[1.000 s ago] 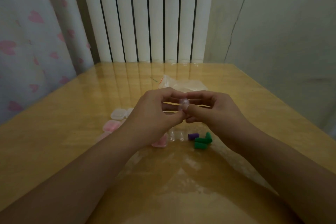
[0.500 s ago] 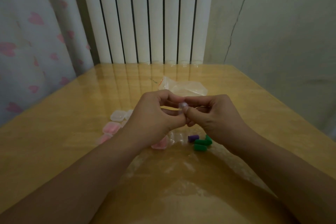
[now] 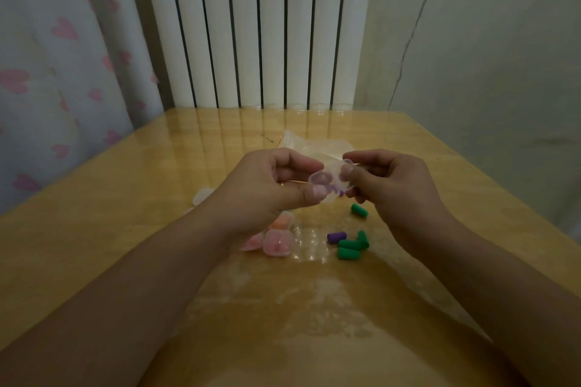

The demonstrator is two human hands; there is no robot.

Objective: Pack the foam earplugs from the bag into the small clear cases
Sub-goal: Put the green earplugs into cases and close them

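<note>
Head view: on the wooden table (image 3: 103, 229), closed cases with pink earplugs (image 3: 278, 242) are seen at left. Above them an open clear case (image 3: 330, 181) is held up, one half pinched by the left hand (image 3: 267, 188), the other by the right hand (image 3: 390, 188). Green earplugs (image 3: 352, 247) lie beneath; the bag (image 3: 314, 144) lies behind.

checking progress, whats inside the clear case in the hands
Both hands, left and right, hold the open case. A purple bit shows low in it, likely an earplug; thumbs cover the rest, so no count.
</note>
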